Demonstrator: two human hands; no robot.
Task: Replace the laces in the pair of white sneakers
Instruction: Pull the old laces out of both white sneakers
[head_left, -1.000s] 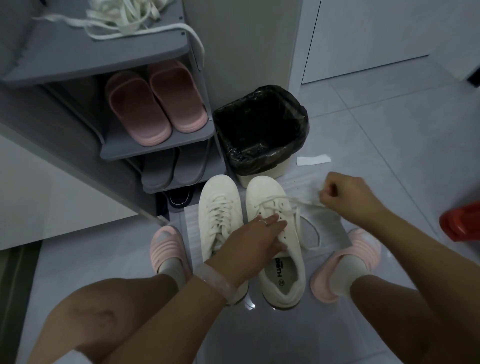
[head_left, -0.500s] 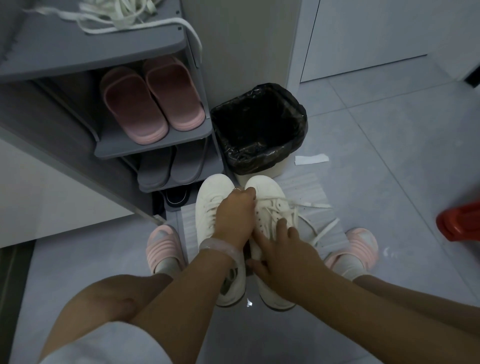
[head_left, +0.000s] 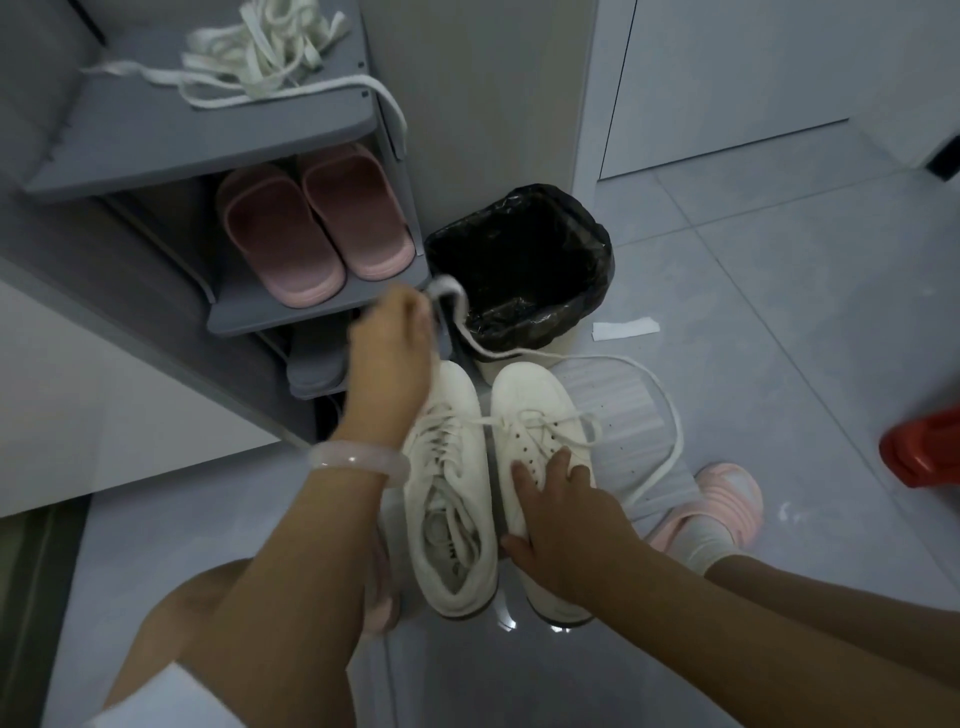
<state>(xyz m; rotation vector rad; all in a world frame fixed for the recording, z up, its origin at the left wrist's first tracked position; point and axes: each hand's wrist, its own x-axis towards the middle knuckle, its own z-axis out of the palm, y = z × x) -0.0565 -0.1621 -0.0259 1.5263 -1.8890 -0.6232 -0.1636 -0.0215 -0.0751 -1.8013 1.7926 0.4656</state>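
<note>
Just left of the black-lined bin (head_left: 524, 270), the left hand (head_left: 389, 358) pinches a blurred white lace (head_left: 467, 332). Below the bin stand two white sneakers (head_left: 452, 467). The right hand (head_left: 566, 519) lies flat, fingers spread, over the right sneaker (head_left: 535, 405), hiding its opening.

Person, bare-armed: translucent pale pink bangle (head_left: 357, 461) on the left wrist, white shorts hem (head_left: 166, 699) below it at the knee, white socks (head_left: 709, 538) in ribbed pink slippers (head_left: 727, 491) right of the bangle.
</note>
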